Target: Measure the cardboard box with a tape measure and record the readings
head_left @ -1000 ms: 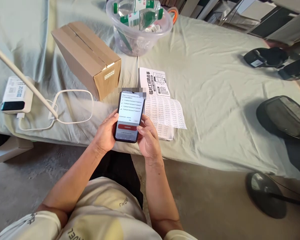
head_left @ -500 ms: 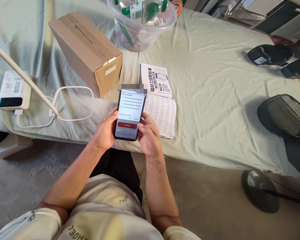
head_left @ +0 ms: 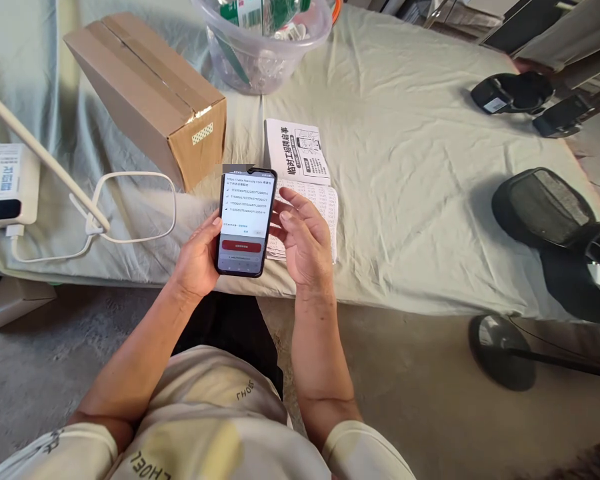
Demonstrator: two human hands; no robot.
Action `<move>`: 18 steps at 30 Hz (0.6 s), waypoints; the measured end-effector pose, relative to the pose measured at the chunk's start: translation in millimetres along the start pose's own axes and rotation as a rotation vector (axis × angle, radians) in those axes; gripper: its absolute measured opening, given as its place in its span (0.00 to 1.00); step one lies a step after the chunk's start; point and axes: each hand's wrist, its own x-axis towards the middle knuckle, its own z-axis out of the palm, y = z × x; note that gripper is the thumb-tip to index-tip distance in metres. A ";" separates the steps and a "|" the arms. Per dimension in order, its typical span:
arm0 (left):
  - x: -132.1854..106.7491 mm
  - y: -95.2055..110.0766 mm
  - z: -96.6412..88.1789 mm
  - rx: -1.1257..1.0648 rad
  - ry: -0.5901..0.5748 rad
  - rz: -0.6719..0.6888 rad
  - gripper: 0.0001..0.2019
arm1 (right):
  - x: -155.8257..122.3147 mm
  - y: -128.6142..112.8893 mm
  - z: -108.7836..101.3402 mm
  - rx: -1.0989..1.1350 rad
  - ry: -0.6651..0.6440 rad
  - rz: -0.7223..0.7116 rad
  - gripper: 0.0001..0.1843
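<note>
A black smartphone point(head_left: 241, 227) is held upright at the front edge of the cloth-covered table, its lit screen showing a white pop-up with several lines of digits above a red button. My left hand point(head_left: 199, 257) grips its left side, thumb along the edge. Just right of the phone, my right hand point(head_left: 306, 237) is off it, with fingers apart and nothing in them. Behind that hand lies a booklet point(head_left: 300, 153) with printed pages, partly covered by the fingers.
A closed cardboard box point(head_left: 147, 93) and a clear plastic basin point(head_left: 267, 57) of bottles stand behind. At left are a white power bank point(head_left: 10, 187), its cable and a white rod. Black headset-like devices point(head_left: 540, 207) sit at right, above a round stand base point(head_left: 500, 353).
My right hand has let go of the phone's right edge and moved right, its fingers opening. My left hand still holds the phone. The whole view has shifted slightly.
</note>
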 end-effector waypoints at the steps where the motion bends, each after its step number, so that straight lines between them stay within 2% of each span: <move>1: -0.2 0.0 -0.2 0.004 -0.001 0.004 0.13 | 1.1 1.0 -1.2 -0.024 -0.009 -0.009 0.26; 6: 0.1 -0.9 -1.4 0.009 -0.006 0.010 0.12 | 5.6 5.6 -4.1 -0.097 -0.035 -0.052 0.27; 18: 0.1 -1.5 0.1 0.005 -0.017 0.018 0.11 | 9.2 9.1 -1.9 -0.111 -0.015 -0.082 0.28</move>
